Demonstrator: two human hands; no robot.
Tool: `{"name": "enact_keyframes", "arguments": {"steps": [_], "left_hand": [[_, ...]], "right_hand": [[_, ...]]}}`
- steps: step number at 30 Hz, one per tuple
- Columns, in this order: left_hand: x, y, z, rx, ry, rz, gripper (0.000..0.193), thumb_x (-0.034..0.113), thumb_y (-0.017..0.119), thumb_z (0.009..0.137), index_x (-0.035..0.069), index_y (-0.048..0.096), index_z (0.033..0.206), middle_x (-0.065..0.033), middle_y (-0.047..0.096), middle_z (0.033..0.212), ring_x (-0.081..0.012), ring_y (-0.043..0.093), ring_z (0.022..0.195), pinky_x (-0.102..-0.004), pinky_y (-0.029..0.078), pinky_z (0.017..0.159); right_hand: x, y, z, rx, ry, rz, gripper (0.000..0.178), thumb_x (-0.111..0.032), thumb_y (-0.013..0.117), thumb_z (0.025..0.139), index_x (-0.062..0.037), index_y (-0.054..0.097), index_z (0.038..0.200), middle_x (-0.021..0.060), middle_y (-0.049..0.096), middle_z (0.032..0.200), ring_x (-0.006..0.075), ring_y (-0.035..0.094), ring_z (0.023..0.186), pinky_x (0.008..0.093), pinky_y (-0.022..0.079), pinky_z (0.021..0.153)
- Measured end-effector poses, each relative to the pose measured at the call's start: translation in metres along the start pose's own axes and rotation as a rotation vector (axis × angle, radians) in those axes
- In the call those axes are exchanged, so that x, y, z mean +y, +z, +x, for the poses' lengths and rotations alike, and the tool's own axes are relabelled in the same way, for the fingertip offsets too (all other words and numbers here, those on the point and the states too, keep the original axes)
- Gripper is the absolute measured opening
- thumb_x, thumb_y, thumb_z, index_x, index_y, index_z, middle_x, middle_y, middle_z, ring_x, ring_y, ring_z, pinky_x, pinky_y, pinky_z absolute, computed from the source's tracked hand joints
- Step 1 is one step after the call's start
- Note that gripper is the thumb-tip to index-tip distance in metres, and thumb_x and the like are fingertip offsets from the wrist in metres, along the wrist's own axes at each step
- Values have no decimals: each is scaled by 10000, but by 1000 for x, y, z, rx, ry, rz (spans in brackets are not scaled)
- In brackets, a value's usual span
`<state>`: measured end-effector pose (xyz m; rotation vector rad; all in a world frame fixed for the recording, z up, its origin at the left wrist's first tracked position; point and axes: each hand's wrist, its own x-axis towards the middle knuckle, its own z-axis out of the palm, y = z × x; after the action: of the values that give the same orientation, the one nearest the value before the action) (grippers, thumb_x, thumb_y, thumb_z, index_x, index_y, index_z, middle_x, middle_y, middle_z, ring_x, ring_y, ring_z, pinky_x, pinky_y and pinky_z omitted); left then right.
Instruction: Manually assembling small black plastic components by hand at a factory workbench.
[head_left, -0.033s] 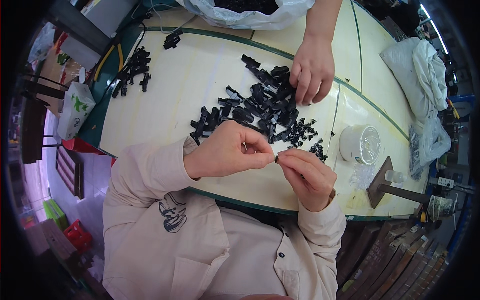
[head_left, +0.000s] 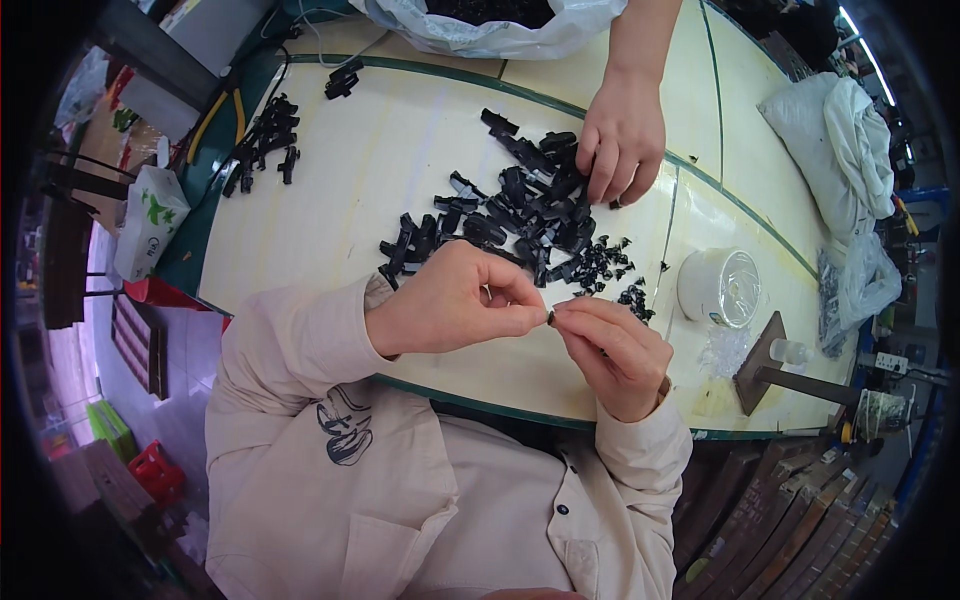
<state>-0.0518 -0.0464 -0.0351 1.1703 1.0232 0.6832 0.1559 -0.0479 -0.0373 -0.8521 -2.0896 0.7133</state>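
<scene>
Above the near edge of the table, my left hand (head_left: 455, 302) and my right hand (head_left: 622, 352) meet fingertip to fingertip. Both pinch a tiny dark part (head_left: 551, 317), mostly covered by the fingers, so its exact kind is unclear. Just beyond lies a loose pile of black plastic pieces (head_left: 510, 187), some with grey portions. Beside that pile, close to my right hand, are many much smaller black parts (head_left: 600, 264). Another person's hand (head_left: 625, 140) reaches in from the far side, its fingers at the right edge of the pile.
More black pieces (head_left: 270, 135) lie at the table's far left. A white bag (head_left: 480, 38) of black parts stands at the back. On the right are a plastic-wrapped white roll (head_left: 720, 288), a metal stand (head_left: 765, 372) and a white sack (head_left: 825, 140). A tissue pack (head_left: 150, 222) sits left.
</scene>
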Motion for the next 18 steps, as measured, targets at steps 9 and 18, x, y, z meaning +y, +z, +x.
{"name": "enact_keyframes", "arguments": {"steps": [9,18], "left_hand": [[1,-4,0,-63,-97,-84,142,119,670,775,-12,683,827,-1,636,720,-33,536,664,-176,440,619],[3,-6,-1,-88,-83,-13,172,150,681,782,5,683,875,-6,643,750,-37,546,675,-182,448,620]], "right_hand": [[1,0,-1,-31,-38,37,217,58,687,700,12,649,909,118,650,893,218,653,729,258,546,625],[-5,-5,-1,-63,-11,-10,216,105,681,666,15,656,861,138,652,867,225,656,745,253,537,631]]}}
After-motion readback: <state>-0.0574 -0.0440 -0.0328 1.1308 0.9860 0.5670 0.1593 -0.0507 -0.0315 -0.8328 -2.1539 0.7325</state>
